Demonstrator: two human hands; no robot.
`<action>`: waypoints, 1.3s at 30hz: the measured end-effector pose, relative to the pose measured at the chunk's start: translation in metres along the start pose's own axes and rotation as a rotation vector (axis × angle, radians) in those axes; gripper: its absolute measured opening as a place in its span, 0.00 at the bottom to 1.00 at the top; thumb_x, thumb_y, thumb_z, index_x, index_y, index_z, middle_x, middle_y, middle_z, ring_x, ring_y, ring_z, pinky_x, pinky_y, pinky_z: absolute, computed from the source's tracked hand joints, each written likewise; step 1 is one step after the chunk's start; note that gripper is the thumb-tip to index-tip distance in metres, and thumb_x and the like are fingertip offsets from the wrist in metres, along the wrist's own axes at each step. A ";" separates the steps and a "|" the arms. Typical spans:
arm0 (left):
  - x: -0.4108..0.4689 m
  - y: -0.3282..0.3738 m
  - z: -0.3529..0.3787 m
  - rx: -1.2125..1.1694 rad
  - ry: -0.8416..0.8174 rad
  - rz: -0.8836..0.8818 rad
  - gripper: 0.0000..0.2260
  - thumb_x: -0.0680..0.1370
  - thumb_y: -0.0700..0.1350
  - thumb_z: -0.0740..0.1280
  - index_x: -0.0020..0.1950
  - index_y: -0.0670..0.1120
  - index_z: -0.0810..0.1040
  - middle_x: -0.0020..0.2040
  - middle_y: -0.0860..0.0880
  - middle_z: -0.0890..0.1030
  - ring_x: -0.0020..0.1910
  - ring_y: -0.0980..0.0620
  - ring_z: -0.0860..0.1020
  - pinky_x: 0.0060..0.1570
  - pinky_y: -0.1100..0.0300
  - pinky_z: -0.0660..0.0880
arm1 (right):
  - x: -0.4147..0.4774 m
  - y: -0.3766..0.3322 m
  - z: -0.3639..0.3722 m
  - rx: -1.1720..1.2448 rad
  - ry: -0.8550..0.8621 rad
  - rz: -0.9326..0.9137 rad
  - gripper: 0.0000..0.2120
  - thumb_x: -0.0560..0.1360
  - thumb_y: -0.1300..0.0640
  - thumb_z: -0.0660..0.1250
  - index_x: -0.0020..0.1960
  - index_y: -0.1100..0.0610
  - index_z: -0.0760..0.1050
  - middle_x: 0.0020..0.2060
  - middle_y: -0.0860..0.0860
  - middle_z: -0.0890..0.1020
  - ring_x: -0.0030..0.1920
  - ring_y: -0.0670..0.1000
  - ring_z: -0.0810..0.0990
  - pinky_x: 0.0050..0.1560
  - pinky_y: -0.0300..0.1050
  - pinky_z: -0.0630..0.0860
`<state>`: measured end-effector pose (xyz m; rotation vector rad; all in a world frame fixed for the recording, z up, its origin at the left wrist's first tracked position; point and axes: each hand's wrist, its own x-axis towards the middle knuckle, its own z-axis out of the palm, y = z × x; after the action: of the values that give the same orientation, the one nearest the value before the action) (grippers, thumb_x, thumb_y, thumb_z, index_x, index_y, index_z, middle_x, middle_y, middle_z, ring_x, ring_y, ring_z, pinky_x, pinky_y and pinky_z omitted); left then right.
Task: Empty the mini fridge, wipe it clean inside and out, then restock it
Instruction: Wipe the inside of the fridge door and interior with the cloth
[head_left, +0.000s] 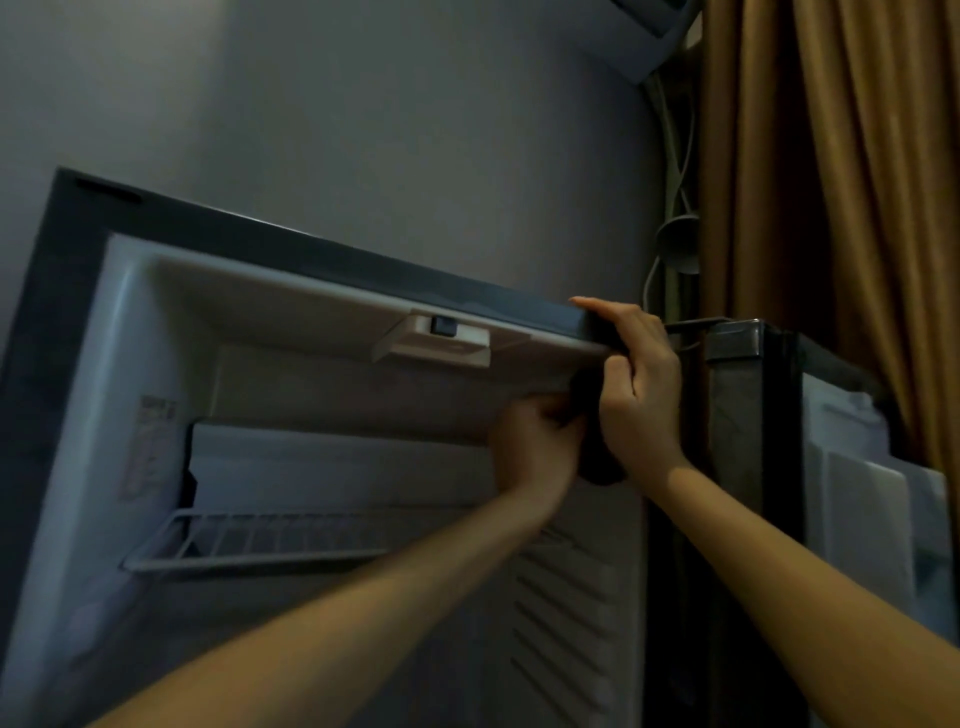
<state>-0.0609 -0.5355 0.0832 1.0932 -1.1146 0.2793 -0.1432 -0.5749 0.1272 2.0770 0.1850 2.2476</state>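
The mini fridge (311, 254) stands open and I look up into its pale interior. My left hand (535, 441) reaches into the upper right corner of the cavity and grips a dark wad, apparently a cloth (597, 467), against the right inner wall. My right hand (639, 384) curls its fingers round the fridge's upper right front corner, with the index finger stretched along the top edge. The right hand hides part of the cloth. No food or bottles show inside.
A wire shelf (260, 540) juts out at the left under a white inner compartment (337, 462). A light housing (436, 343) hangs from the ceiling. The open door (753, 415) stands at the right. Behind are an orange curtain (831, 182), cables (675, 171) and a wall unit (649, 36).
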 end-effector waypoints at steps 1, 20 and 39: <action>-0.007 0.010 0.003 -0.056 -0.029 0.020 0.05 0.75 0.43 0.71 0.45 0.43 0.86 0.41 0.45 0.85 0.41 0.56 0.81 0.37 0.60 0.74 | -0.007 -0.001 -0.001 0.029 0.018 0.040 0.28 0.66 0.72 0.54 0.64 0.61 0.74 0.60 0.52 0.77 0.63 0.49 0.73 0.67 0.43 0.67; -0.013 0.034 0.018 -0.246 -0.176 0.282 0.06 0.72 0.35 0.73 0.48 0.38 0.84 0.40 0.47 0.84 0.38 0.60 0.79 0.39 0.64 0.75 | -0.093 -0.001 0.002 0.064 0.317 0.479 0.17 0.83 0.68 0.50 0.69 0.58 0.66 0.60 0.45 0.78 0.56 0.33 0.76 0.58 0.32 0.72; 0.006 -0.046 -0.006 0.488 -0.089 -0.328 0.12 0.75 0.45 0.70 0.57 0.44 0.80 0.59 0.44 0.81 0.59 0.45 0.78 0.55 0.58 0.72 | -0.101 0.010 -0.002 -0.120 0.124 0.235 0.26 0.77 0.62 0.48 0.74 0.66 0.60 0.74 0.56 0.60 0.75 0.51 0.57 0.76 0.42 0.53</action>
<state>-0.0239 -0.5551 0.0626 1.7142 -0.9463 0.2488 -0.1364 -0.5987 0.0288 1.9910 -0.1933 2.4519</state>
